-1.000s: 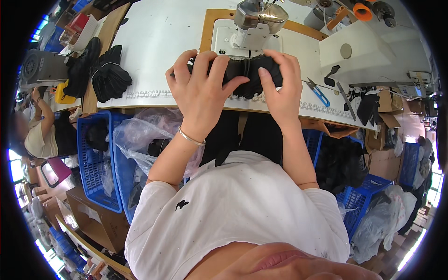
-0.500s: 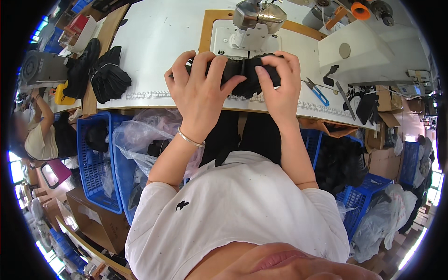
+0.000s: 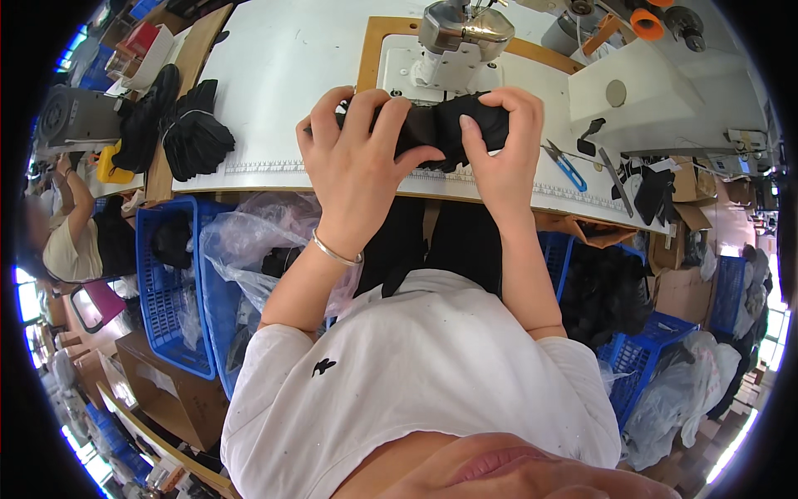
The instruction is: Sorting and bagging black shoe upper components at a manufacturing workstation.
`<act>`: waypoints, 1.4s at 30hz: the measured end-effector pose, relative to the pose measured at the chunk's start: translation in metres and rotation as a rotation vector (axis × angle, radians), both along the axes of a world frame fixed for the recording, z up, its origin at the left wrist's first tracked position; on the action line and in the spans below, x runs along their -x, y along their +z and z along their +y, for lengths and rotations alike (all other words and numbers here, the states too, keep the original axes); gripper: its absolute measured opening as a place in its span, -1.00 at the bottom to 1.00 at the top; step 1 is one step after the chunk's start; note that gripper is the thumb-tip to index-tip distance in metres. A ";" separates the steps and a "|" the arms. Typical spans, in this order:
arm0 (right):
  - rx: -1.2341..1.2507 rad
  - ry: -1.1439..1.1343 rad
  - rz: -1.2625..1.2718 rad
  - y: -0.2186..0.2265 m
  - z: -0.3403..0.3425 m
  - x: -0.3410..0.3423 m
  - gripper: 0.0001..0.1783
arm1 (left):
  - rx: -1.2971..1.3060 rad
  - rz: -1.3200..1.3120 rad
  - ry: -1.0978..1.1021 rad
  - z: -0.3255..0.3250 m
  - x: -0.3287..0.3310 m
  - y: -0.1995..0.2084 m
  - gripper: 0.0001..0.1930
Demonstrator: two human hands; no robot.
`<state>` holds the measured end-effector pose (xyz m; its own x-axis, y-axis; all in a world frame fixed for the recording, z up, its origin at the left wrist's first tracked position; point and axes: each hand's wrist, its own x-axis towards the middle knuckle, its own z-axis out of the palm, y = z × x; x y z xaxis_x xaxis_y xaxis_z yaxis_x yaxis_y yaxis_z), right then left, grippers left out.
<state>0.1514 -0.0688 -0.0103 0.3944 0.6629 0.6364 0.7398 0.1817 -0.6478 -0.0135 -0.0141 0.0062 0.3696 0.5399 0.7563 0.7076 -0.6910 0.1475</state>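
A white flat-topped counter spans a room with pale pinkish flooring and bright windows on both sides.

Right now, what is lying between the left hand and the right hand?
In the head view, black fabric spans the gap between the left hand and the right hand; both hold it.

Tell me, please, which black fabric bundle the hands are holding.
The black bundle before the sewing machine, between left hand and right hand; the light-banded bundle lies untouched, farther left.
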 end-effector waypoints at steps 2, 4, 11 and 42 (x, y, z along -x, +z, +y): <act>-0.096 -0.142 -0.173 0.001 0.002 0.004 -0.78 | 0.051 0.061 -0.045 0.000 0.002 0.004 -0.53; -0.137 -0.182 -0.360 -0.008 0.007 0.001 -0.80 | 0.038 0.051 -0.037 0.003 0.001 0.002 -0.53; -0.128 -0.015 -0.370 -0.007 0.009 -0.002 -0.84 | -0.020 -0.012 -0.024 0.010 -0.008 -0.002 -0.56; -0.045 -0.042 -0.328 -0.008 0.014 -0.004 -0.83 | -0.024 -0.008 -0.006 0.014 -0.008 -0.003 -0.45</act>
<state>0.1559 -0.0543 -0.0183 0.1900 0.6186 0.7624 0.9153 0.1693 -0.3655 -0.0056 0.0000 0.0028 0.3666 0.5192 0.7720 0.7022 -0.6987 0.1365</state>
